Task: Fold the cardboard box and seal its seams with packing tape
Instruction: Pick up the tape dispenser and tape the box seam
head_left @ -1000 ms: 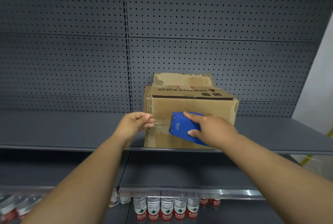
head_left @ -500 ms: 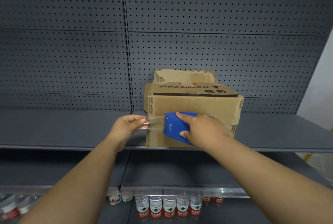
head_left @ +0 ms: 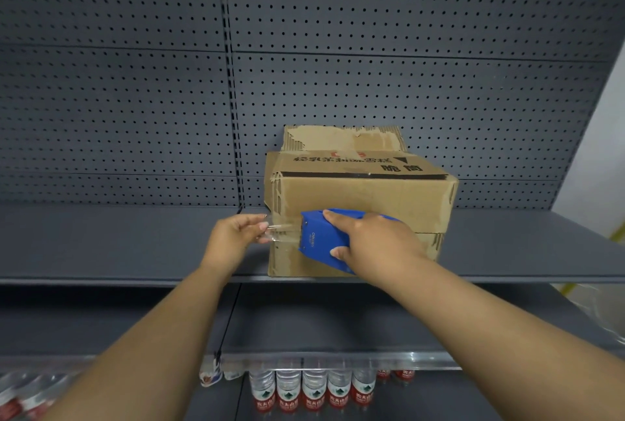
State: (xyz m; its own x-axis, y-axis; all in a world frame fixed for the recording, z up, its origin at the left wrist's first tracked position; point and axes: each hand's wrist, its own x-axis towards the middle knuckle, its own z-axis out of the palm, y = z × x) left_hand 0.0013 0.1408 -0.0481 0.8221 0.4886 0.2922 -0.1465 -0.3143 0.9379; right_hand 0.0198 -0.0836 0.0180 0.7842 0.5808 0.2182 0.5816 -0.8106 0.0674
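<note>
Nearest us, our left hand (head_left: pixel 233 239) pinches the free end of clear tape (head_left: pixel 279 233), and our right hand (head_left: pixel 373 244) grips the blue dispenser (head_left: pixel 319 239) against the cardboard box (head_left: pixel 365 197) on the shelf (head_left: pixel 118 244). We judge the front seam just begun; next comes pressing the end down and drawing the dispenser rightward.

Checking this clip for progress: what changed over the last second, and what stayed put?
The left hand drew back left off the box corner and now pinches a free end of clear tape, stretched from the blue dispenser. The right hand keeps gripping the dispenser against the box front, over the seam. The box shifted slightly on the shelf; its rear flap stays up.
</note>
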